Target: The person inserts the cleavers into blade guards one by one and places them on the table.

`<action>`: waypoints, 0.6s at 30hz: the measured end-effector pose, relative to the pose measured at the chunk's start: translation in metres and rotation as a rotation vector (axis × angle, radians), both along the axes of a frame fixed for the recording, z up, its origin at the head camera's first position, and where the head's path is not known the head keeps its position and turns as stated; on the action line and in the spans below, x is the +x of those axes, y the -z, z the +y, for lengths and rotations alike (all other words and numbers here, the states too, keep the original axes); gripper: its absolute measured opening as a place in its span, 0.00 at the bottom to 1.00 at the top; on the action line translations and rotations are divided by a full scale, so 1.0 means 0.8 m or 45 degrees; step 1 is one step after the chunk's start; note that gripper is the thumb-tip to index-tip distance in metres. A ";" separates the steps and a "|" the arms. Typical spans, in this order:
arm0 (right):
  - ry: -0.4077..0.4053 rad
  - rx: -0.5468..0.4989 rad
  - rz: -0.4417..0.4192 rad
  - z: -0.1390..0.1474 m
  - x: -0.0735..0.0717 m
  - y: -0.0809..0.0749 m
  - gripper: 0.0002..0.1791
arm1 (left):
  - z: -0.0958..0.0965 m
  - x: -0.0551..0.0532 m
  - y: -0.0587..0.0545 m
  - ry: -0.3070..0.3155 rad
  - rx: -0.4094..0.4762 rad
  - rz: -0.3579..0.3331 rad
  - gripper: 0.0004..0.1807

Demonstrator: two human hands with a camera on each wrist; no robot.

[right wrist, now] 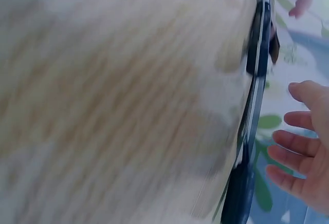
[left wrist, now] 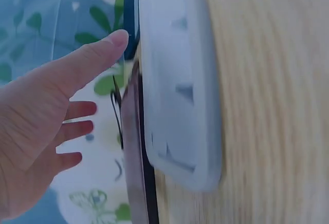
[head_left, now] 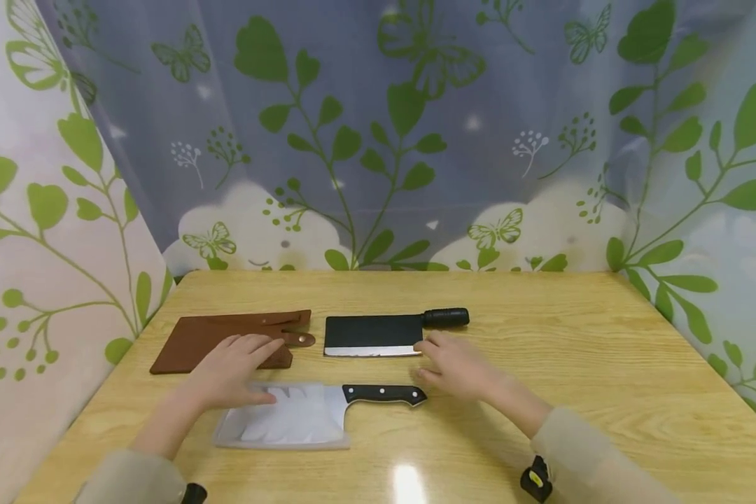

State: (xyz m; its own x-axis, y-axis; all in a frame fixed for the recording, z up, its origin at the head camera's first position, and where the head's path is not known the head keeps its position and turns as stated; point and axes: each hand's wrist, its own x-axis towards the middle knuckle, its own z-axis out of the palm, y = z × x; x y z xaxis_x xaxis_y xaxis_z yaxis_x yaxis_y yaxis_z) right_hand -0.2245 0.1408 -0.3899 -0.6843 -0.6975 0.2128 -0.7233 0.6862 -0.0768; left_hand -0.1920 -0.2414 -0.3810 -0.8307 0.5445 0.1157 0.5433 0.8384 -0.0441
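Observation:
On the table lies a cleaver with a black riveted handle (head_left: pixel 384 394), its wide blade inside a whitish translucent cover (head_left: pixel 290 423). Behind it is a black cleaver (head_left: pixel 372 332) with a bright edge strip and a ribbed dark handle (head_left: pixel 446 318). A brown leather sheath (head_left: pixel 208 336) with a snap strap lies at the left. My left hand (head_left: pixel 229 374) hovers over the sheath and the covered blade, thumb spread away from the fingers. In the left wrist view it holds nothing. My right hand (head_left: pixel 456 367) is just by the black cleaver's near right corner, fingers loosely bent and holding nothing in the right wrist view.
The wooden table (head_left: pixel 573 336) runs back to a blue patterned curtain (head_left: pixel 353 140) with leaves and butterflies. More patterned cloth hangs at both sides. A black strapped device (head_left: pixel 535 479) sits at the right wrist.

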 end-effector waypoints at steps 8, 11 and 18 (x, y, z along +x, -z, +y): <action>0.173 0.045 0.037 0.033 -0.019 0.002 0.25 | -0.038 -0.024 0.009 -0.129 0.050 0.034 0.54; 0.240 0.054 0.034 0.042 -0.026 0.002 0.28 | -0.049 -0.032 0.009 -0.177 0.063 0.008 0.55; 0.352 0.051 0.122 0.051 -0.052 0.004 0.30 | -0.061 -0.050 0.005 -0.259 0.106 -0.060 0.61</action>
